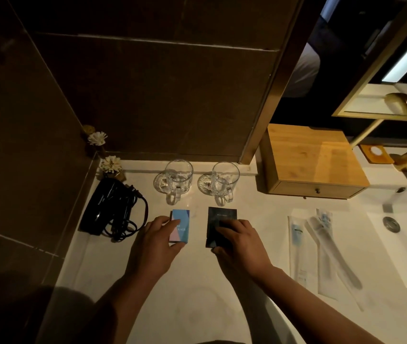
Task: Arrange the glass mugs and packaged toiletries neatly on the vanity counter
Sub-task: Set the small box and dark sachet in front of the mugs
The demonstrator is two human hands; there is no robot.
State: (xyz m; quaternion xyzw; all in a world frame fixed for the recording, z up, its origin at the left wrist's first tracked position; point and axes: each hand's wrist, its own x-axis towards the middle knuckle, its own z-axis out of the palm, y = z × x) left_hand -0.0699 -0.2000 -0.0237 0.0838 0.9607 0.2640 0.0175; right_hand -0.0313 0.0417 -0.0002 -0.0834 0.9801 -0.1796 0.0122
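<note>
Two clear glass mugs stand upright by the back wall of the white counter [197, 294]: the left mug [178, 176] and the right mug [224, 178], handles facing me. In front of the left mug lies a small blue and pink box [182, 219], and my left hand [155, 244] grips its sides. A flat black packet [219, 217] lies in front of the right mug, with my right hand [239, 247] pressed on its lower half. Two clear-wrapped toiletry packets [296, 244] [328, 247] lie further right.
A black hair dryer [108, 207] with coiled cord sits at the left by the tiled wall. Small white flowers [110, 165] stand in the back corner. A wooden drawer box [314, 160] sits at the back right, next to the sink basin [400, 244].
</note>
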